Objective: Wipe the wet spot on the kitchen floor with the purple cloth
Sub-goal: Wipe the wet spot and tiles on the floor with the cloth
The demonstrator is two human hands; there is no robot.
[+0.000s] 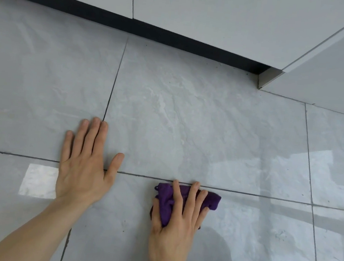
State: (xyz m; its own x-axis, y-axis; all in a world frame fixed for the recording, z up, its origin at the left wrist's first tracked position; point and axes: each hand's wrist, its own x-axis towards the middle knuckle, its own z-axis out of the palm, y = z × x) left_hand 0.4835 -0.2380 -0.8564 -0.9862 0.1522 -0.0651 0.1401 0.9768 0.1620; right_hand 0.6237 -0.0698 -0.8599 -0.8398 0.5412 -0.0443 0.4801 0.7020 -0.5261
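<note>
A person kneeling over a grey tiled kitchen floor (190, 111) presses a bunched purple cloth (165, 202) to a tile with the right hand (176, 226), fingers spread and curled over the fabric so that it is pinned between palm and floor just on the near side of a dark grout line (245, 193). The left hand (84, 168) lies flat and empty on the floor beside it, fingers apart, straddling the same grout line where it crosses another and apparently taking the person's weight. White cabinet doors (200, 10) above a black plinth (135, 26) run along the floor's far edge. The wet spot itself cannot be told apart from window glare on the glossy tiles; any patch under the cloth is hidden. From here the risks, as a judgement, are plain: the bracing palm could slide on a damp, polished surface; the wadded cloth could smear water rather than lift it; and glare could let part of the spot be missed. No brand, label or writing is readable anywhere in view.
</note>
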